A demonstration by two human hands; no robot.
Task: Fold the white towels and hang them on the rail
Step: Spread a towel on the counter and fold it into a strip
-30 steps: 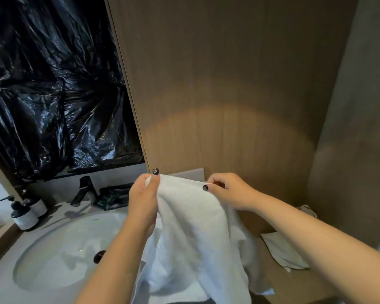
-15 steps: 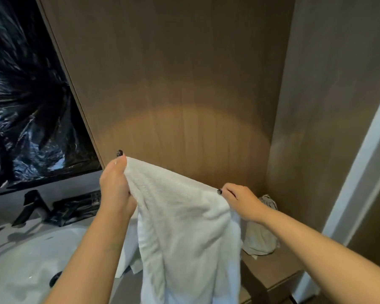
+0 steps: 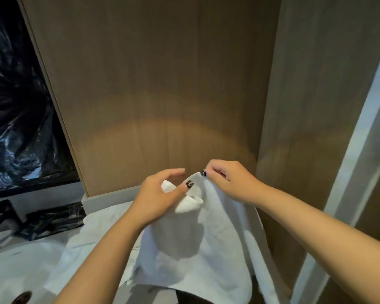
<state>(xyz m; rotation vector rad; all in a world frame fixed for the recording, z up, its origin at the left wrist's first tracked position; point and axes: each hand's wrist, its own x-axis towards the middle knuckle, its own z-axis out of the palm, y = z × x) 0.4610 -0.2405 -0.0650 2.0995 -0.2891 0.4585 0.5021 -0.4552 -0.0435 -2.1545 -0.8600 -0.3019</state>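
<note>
The hands have come together since half a second ago, when they held the white towel [image 3: 193, 244] stretched wide. The left hand [image 3: 160, 194] now pinches one top corner, thumb over a folded flap, and the right hand [image 3: 228, 183] pinches the other corner just beside it, fingers curled. The towel hangs doubled below them, soft terry with rounded folds, its lower part draped over the tabletop [image 3: 110, 218] beside the glossy white sink [image 3: 13, 266]. Behind rises a matte wood-grain wall panel [image 3: 162, 95]. At left, crinkled black plastic sheeting [image 3: 15, 128] shines, above a dark angular faucet [image 3: 0, 213].
</note>
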